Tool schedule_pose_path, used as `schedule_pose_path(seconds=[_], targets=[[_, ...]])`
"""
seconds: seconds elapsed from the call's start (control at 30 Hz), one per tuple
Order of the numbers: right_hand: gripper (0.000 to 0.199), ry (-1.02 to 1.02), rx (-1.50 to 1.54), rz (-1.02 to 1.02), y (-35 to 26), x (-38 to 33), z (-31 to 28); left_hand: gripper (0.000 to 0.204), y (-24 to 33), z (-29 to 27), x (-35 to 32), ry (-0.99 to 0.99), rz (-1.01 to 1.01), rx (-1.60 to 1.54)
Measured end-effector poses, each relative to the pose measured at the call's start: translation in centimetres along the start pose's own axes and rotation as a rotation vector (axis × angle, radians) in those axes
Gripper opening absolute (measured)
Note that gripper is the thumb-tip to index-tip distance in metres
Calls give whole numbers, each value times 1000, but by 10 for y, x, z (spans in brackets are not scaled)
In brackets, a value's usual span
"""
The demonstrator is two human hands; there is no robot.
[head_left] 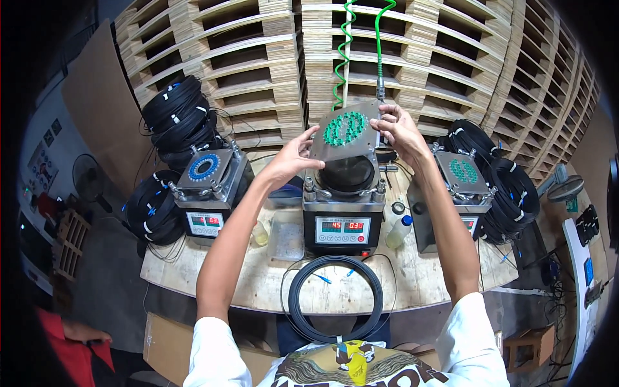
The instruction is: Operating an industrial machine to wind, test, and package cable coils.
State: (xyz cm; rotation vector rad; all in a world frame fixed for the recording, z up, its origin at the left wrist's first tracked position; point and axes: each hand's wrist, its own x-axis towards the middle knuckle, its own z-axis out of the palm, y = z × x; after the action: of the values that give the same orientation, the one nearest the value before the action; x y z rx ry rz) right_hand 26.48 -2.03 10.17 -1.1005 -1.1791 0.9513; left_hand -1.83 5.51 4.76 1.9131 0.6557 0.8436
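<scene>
Above the middle machine (pixel 309 222) I hold a square metal fixture plate (pixel 354 149), tilted, with green connectors (pixel 345 129) set in rings on it. My left hand (pixel 293 158) grips its left edge, thumb along the lower corner. On the opposite side my right hand (pixel 401 134) pinches the right edge near the upper corner. Beneath the plate shows the machine's round black pad (pixel 349 175), partly covered by it. A coil of black cable (pixel 298 303) with blue-tipped ends lies at the table's front edge, close to my body.
Similar machines stand left (pixel 209 193) and right (pixel 451 193), carrying plates with blue and green connectors. Black cable coils (pixel 174 116) pile beside them. A bottle with a blue cap (pixel 398 232) and a clear tray (pixel 287 238) flank the middle machine. Stacked wooden pallets (pixel 245 58) rise behind.
</scene>
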Motion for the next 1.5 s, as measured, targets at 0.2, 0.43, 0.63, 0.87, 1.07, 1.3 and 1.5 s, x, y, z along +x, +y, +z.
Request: schedule_pose_path(seconds=[0.2, 0.43, 0.63, 0.87, 1.07, 1.3, 1.5], targets=[[69, -72, 85, -32, 34, 0, -4, 75, -22, -13, 10, 101, -206, -420], [49, 29, -80, 14, 81, 1, -15, 69, -48, -2, 13, 120, -218, -519], [53, 28, -90, 86, 105, -5, -18, 67, -67, 1, 13, 86, -269, -462], [53, 13, -189, 144, 113, -6, -25, 61, -72, 4, 12, 87, -344, -414], [47, -1, -333, 189, 114, -6, -25, 56, -82, 4, 10, 88, -375, -330], [39, 0, -479, 34, 133, 3, -42, 56, -79, 2, 13, 46, -373, -180], [37, -18, -414, 103, 140, -1, -43, 56, -78, 5, 9, 56, -345, -39]])
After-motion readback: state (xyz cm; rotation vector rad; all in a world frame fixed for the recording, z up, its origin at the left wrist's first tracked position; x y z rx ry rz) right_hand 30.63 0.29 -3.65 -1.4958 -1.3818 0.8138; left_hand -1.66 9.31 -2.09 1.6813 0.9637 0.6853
